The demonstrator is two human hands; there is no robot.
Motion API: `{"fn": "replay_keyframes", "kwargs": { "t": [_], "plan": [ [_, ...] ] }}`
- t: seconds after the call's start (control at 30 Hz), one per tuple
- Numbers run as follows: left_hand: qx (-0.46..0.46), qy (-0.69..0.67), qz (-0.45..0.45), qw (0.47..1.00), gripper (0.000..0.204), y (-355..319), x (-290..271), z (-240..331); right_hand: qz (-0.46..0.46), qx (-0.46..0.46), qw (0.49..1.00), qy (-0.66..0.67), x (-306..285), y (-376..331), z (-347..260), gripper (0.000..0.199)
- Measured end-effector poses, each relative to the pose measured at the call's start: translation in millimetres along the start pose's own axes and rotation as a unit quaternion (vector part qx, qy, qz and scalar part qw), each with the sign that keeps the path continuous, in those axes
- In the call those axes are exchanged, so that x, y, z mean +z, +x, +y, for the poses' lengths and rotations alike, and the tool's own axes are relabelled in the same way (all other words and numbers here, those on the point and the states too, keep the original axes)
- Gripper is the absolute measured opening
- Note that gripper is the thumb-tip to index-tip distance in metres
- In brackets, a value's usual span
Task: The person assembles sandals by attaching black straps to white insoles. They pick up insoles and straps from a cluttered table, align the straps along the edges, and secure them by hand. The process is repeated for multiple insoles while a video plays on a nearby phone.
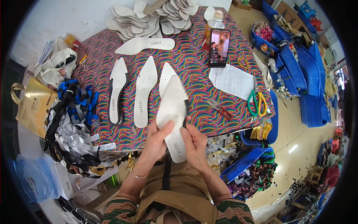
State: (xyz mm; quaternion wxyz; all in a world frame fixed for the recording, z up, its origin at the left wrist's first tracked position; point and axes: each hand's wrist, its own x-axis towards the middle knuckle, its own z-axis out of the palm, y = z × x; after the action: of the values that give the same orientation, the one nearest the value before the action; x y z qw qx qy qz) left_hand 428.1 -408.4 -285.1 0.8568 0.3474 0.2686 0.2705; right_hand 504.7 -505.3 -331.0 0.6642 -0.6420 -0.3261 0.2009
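Together, the left hand (156,140) and right hand (194,143) gripped a white insole (172,112) from either side, thumbs on top, toe pointing away over the worktop (194,63)

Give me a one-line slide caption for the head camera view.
Both hands, left hand and right hand, hold a white pointed shoe insole above a swirl-patterned table.

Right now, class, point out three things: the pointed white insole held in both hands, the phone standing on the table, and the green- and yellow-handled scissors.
pointed white insole (173,108): head view, middle of its upper face.
phone (219,47): head view, centre of its lit screen.
scissors (257,101): head view, where the green and yellow handle loops meet.
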Motion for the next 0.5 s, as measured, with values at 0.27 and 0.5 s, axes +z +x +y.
{"fn": "replay_keyframes", "kwargs": {
  "t": [0.27,0.5],
  "plan": [
    [0.03,0.072,0.02,0.997,0.031,-6,4,5,-0.091,-0.158,0.967,-0.179,-9,5,-10,0.015],
    [-0.001,0.066,-0.045,0.997,0.033,-4,-1,15,-0.105,-0.182,0.956,-0.203,-23,-28,-5,0.014]
  ]
}}
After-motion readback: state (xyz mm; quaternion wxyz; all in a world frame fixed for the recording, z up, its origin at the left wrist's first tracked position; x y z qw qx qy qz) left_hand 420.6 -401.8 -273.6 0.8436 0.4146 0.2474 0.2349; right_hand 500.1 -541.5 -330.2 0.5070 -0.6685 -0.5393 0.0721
